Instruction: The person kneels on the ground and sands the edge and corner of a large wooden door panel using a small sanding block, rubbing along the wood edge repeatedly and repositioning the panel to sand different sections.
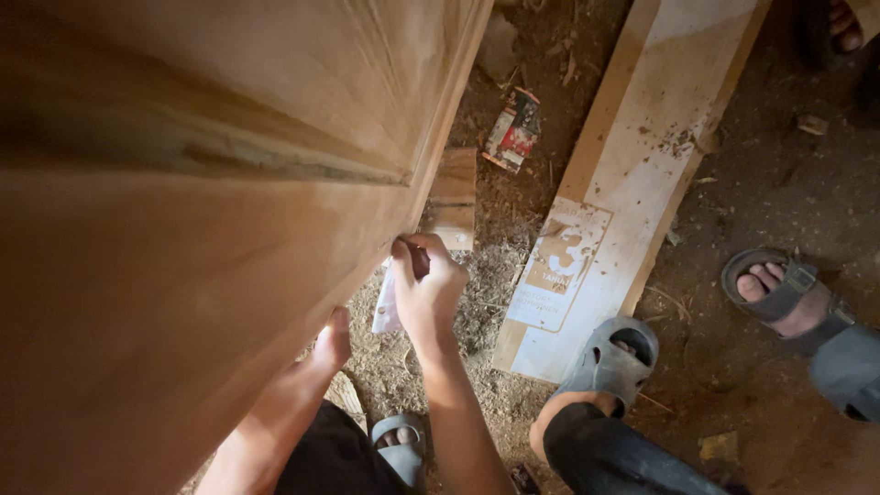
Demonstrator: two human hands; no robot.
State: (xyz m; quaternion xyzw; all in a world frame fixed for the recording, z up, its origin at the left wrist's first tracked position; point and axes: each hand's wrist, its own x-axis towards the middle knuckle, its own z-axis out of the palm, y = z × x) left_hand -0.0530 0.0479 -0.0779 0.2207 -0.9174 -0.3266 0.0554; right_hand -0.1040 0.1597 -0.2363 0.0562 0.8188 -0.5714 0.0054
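Right hand (pixel 426 286): fingers curled shut around a folded pale sheet of sandpaper-like paper (pixel 387 307), pressed against the edge of the large upright panelled wooden door (pixel 183 275). The paper's lower end hangs out below the fist; whether it is abrasive cannot be told.

Left hand (pixel 328 346): laid against the same door edge just below the right hand, thumb raised along the wood. Fingers hidden behind the door, so its grip cannot be told.

Door: fills the left half of the view, tilted toward the camera, a moulded groove running across its face. A small pale wooden block (pixel 452 200) sits at the door's edge just above the right hand.

Floor (pixel 733 367): packed dirt strewn with sawdust and shavings. A long white-faced board with bare wood edges (pixel 632 174) lies diagonally to the right. A crumpled red-and-white packet (pixel 513 129) lies near the board's upper part.

Other persons' feet in grey sandals: one (pixel 610 359) at the board's lower end, another (pixel 784 298) farther right.
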